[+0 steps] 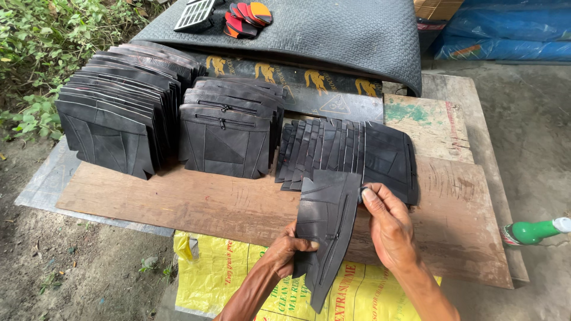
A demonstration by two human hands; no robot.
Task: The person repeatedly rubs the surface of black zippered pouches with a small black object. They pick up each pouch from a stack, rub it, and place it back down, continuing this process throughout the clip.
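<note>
A flat black rubber panel with a zipper (pixel 326 226) is held upright over the near edge of a wooden board (pixel 196 202). My left hand (pixel 286 252) grips its lower left edge. My right hand (pixel 386 223) pinches its upper right edge, thumb on top. Just behind it lies a fanned row of similar black panels (pixel 351 148). Two taller stacks of black zippered panels stand further left, one in the middle (pixel 229 128) and one at the far left (pixel 122 107).
A yellow printed sack (pixel 220 276) lies under the board's near edge. A green bottle with a white cap (pixel 535 230) lies at the right. A grey woven mat (pixel 333 35) at the back carries a grille piece (pixel 195 15) and orange-black pads (pixel 247 18). Plants grow at left.
</note>
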